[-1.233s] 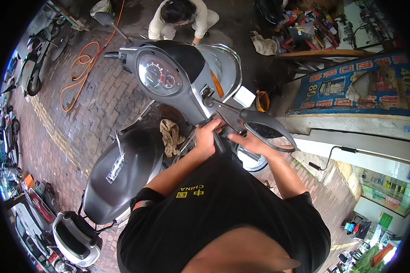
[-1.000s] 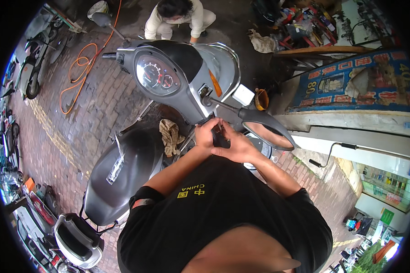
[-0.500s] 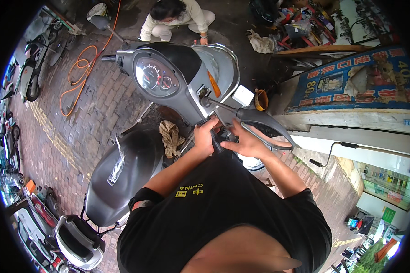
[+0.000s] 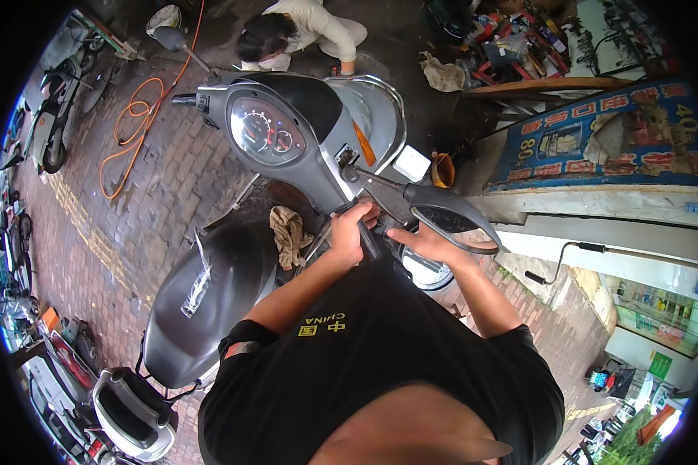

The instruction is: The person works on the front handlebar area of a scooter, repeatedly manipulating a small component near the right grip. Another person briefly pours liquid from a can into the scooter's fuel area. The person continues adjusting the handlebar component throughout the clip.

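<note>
A grey scooter (image 4: 318,167) stands before me, with a round-dialled instrument panel (image 4: 267,132) and an orange side lamp (image 4: 364,142). My left hand (image 4: 349,236) is closed around the black handlebar grip (image 4: 370,242), which points toward my shirt. Just right of that grip is my right hand (image 4: 433,245), under the rear-view mirror (image 4: 451,215). Its thumb stretches left toward the handlebar; the mirror and the hand itself hide most of the other fingers. Whether it holds anything cannot be made out.
A crumpled cloth (image 4: 288,236) lies by the black seat (image 4: 209,302). Beyond the scooter crouches another person (image 4: 310,31). An orange hose (image 4: 136,139) coils on the brick paving. Tools (image 4: 523,46) pile up at the far right, behind a blue signboard (image 4: 597,136).
My right hand has shifted slightly right, its fingers now less spread and more under the mirror. My left hand stays on the grip. The crouching person has leaned left with head lowered.
</note>
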Motion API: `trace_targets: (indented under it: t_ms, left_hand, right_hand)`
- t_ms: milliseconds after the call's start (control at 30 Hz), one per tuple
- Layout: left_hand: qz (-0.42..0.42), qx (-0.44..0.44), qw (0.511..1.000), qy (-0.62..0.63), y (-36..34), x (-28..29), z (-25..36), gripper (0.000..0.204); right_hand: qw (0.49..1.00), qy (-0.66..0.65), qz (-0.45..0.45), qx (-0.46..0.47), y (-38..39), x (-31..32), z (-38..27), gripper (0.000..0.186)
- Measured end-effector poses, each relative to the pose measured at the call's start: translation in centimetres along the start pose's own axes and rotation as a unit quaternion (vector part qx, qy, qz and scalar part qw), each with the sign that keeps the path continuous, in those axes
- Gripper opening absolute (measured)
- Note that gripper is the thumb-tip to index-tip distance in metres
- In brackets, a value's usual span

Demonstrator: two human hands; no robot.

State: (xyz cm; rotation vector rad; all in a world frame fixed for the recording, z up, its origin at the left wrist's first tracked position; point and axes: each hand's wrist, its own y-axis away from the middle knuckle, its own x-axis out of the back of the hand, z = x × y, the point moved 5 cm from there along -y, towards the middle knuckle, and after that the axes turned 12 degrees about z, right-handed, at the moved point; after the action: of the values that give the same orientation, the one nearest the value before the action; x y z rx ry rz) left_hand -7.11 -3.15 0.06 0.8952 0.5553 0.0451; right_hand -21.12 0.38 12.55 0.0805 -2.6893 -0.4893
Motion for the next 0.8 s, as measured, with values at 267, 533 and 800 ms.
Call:
trace_targets:
  t_ms: [267,533,800]
  left_hand:
    - [-0.034,0.018,0.999,0.013,-1.6,1.2,-1.2,0.026]
    - [0.000,-0.008,0.998,0.056,0.1,-0.1,0.0,0.025]
    - [-0.021,0.031,0.999,0.034,-2.0,1.4,-1.6,0.031]
  right_hand:
    - [0.995,0.098,0.012,-0.001,0.5,-3.1,-0.6,0.104]
    - [0.998,0.057,-0.037,-0.017,-0.4,-1.7,0.8,0.094]
    - [0.996,0.079,-0.047,0.002,0.3,-3.3,-0.9,0.098]
